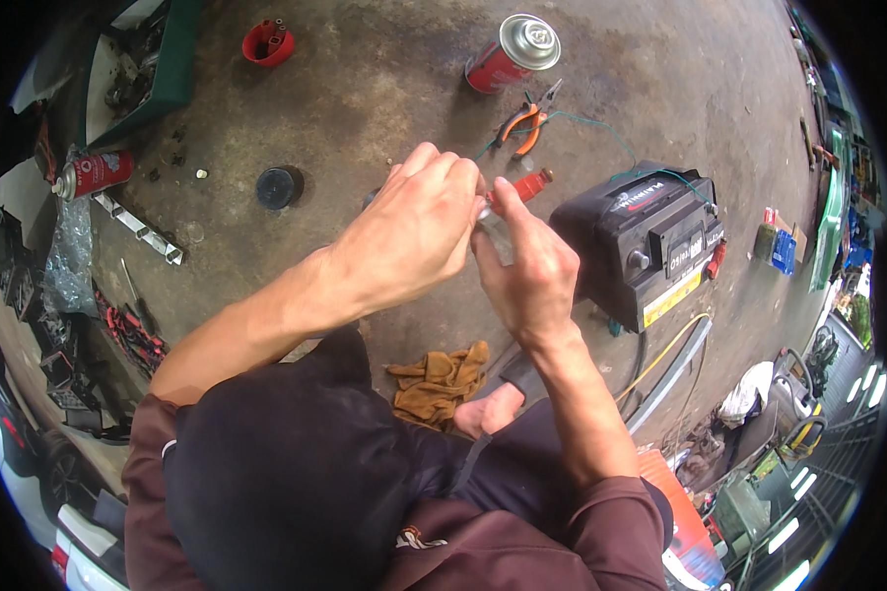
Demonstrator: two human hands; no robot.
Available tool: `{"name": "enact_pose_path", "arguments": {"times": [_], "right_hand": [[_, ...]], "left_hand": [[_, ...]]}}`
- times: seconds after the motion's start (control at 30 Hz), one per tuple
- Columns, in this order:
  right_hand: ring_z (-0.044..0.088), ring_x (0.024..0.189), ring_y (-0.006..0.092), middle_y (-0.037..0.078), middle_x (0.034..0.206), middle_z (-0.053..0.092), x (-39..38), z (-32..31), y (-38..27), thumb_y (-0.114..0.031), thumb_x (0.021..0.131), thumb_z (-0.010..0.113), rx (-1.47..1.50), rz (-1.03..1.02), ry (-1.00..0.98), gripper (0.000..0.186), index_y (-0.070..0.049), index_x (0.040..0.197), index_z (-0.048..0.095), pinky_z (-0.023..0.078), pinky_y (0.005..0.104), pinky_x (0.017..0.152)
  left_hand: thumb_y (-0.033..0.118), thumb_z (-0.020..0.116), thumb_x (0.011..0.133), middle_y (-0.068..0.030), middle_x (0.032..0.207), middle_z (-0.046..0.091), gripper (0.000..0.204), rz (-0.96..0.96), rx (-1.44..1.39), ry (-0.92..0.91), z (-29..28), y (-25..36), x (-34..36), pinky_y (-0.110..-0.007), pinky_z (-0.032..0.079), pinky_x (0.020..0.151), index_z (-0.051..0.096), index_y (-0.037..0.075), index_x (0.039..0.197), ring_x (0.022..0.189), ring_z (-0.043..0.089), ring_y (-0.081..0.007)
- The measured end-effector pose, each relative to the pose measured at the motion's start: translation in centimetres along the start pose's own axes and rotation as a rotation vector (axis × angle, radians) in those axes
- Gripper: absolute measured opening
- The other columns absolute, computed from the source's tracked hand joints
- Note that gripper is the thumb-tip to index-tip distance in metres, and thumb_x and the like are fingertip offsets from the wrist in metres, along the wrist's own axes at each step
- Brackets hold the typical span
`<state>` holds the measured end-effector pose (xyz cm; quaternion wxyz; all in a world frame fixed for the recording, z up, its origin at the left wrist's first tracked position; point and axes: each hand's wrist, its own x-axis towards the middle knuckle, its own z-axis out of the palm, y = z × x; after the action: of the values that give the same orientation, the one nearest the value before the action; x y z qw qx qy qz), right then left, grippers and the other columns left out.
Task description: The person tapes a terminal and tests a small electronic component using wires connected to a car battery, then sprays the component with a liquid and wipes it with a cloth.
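My left hand (414,222) and my right hand (532,266) meet above the concrete floor, fingers closed around a small red cylindrical part (527,186) with a brass-coloured end; the left fingertips are partly hidden. A thin green wire (611,128) runs from near my hands toward a black car battery (626,227) on the right, which has a red clamp (715,258) at its far side. Orange-handled pliers (522,123) lie beyond my hands, below an upright red spray can (512,54). A black lid (279,186) sits left of my hands.
A red cup (267,44), green crate (108,123), lying spray can (99,175), metal strip (143,227) and tool pile (128,325) are at left and back. Brown gloves (434,374) lie by my bare foot (488,412). A grey bar (670,374), hoses and clutter line the right.
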<state>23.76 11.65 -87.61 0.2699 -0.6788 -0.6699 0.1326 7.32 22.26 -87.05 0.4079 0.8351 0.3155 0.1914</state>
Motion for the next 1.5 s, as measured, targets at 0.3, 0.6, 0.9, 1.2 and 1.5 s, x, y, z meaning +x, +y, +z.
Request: {"name": "enact_pose_path", "arguments": {"times": [0.3, 0.6, 0.9, 1.2, 1.5], "right_hand": [[0.075, 0.093, 0.0307, 0.014, 0.106, 0.075, 0.3, 0.0, 0.7, -0.005, 0.082, 0.084, -0.016, 0.054, 0.008, 0.065, -0.001, 0.143, 0.062, 0.060, 0.0401, 0.081], [0.073, 0.090, 0.0304, 0.014, 0.098, 0.072, -0.3, 0.0, 0.4, -0.004, 0.081, 0.082, 0.029, -0.001, -0.073, 0.064, 0.001, 0.142, 0.062, 0.059, 0.0416, 0.079], [0.079, 0.094, 0.0303, 0.016, 0.110, 0.079, -1.2, 0.5, 0.3, -0.010, 0.083, 0.087, -0.011, 0.112, -0.051, 0.059, -0.001, 0.137, 0.065, 0.063, 0.0388, 0.082], [0.074, 0.094, 0.0329, 0.015, 0.105, 0.070, 1.0, -2.1, 3.0, -0.017, 0.086, 0.084, -0.095, 0.165, -0.003, 0.057, -0.005, 0.137, 0.062, 0.061, 0.0429, 0.080], [0.075, 0.100, 0.0316, 0.014, 0.111, 0.073, 3.2, -5.9, 6.8, -0.009, 0.082, 0.086, -0.048, 0.395, 0.224, 0.054, -0.005, 0.133, 0.070, 0.061, 0.0420, 0.089]], "left_hand": [[0.010, 0.073, 0.099, -0.0175, 0.096, 0.070, 0.013, -0.029, -0.046, -0.044, -0.9, -0.6, 0.9, -0.048, 0.053, 0.087, 0.067, -0.002, 0.101, 0.095, 0.064, -0.0378], [0.008, 0.070, 0.099, -0.0188, 0.095, 0.069, 0.012, -0.005, -0.077, -0.060, -0.1, -0.8, -0.1, -0.049, 0.052, 0.086, 0.065, -0.003, 0.100, 0.093, 0.062, -0.0383], [0.009, 0.071, 0.099, -0.0172, 0.099, 0.068, 0.012, 0.027, -0.060, -0.091, 0.7, -0.7, 0.9, -0.047, 0.052, 0.087, 0.066, -0.002, 0.101, 0.095, 0.063, -0.0370], [0.017, 0.075, 0.098, -0.0103, 0.092, 0.069, 0.019, -0.059, -0.036, -0.205, -0.9, -0.4, -0.7, -0.040, 0.053, 0.078, 0.067, 0.001, 0.104, 0.085, 0.065, -0.0255], [0.022, 0.070, 0.107, 0.0019, 0.075, 0.063, 0.024, -0.686, -0.953, -0.235, -8.0, -3.9, -5.4, -0.023, 0.044, 0.059, 0.071, -0.001, 0.111, 0.063, 0.055, -0.0049]]}}
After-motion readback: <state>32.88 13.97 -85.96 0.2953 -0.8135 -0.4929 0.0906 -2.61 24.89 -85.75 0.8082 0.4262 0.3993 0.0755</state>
